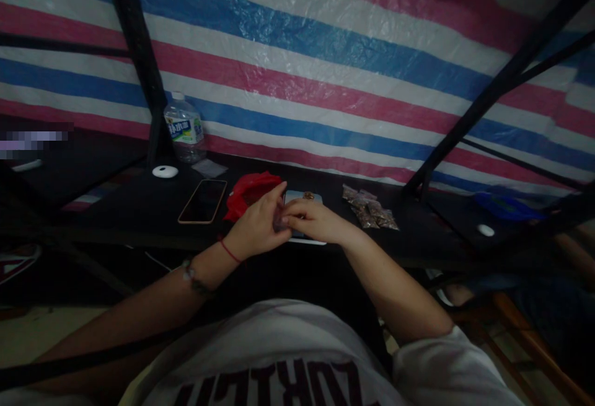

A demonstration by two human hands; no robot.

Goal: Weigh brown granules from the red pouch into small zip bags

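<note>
My left hand [263, 220] is closed around what looks like a small clear plastic bag [279, 219], its thumb and fingers curled together. My right hand [316, 220] meets it from the right, fingertips pinched at the bag's opening; what they hold is hidden. Under and behind the hands lies a flat silver-white device [316, 242], partly covered, with a small brown heap [308, 196] on its top. A crumpled red plastic bag [251, 190] lies open just beyond my left hand. Several small clear packets of brown bits [372, 211] are piled to the right.
On the black table [130, 207] stand a clear plastic bottle [185, 130], a white oval device [165, 172], a phone [203, 201] and flat clear bags [210, 168]. Dark metal posts [139, 52] flank a striped sheet [297, 71]. Another person's arm [576, 251] shows at right, near a blue bag [506, 206].
</note>
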